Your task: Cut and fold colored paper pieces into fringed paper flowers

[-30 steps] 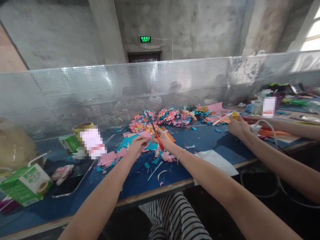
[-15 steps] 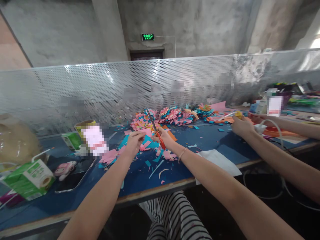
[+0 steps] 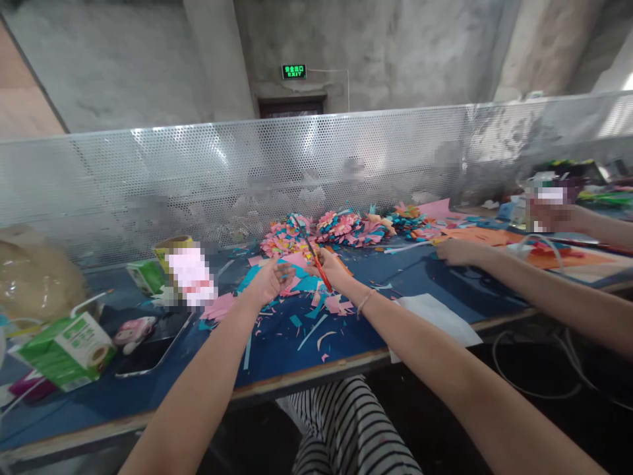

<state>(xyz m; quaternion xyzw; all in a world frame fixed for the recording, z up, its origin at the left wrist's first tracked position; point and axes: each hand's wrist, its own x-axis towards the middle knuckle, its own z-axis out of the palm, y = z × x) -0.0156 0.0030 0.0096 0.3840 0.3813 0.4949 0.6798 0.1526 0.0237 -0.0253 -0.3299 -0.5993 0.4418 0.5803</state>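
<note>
In the head view, my right hand (image 3: 332, 269) is wrapped around red-handled scissors (image 3: 322, 268), whose dark blades point up and away from me. Just to the left, my left hand (image 3: 271, 282) hovers over the scraps with its fingers apart and nothing visible in them. Blue paper (image 3: 307, 282) lies beneath both hands. Around it are pink paper pieces (image 3: 340, 305) and thin cut strips (image 3: 312, 332). Beyond the blades sit fluffy clusters of pink, blue and orange paper (image 3: 341, 227).
A green drink carton (image 3: 66, 353), a phone (image 3: 143, 359) and a pink figure (image 3: 134, 333) stand on the left. White paper (image 3: 435, 318) hangs over the front edge. At right, a co-worker's hand (image 3: 457, 252) rests near orange sheets (image 3: 479, 236). A perforated metal screen (image 3: 198, 171) runs behind.
My left hand's fingers have gone from a pinch to spread apart. The scissors stay in my right hand. The co-worker's hands have moved, one lower onto the table, one farther right.
</note>
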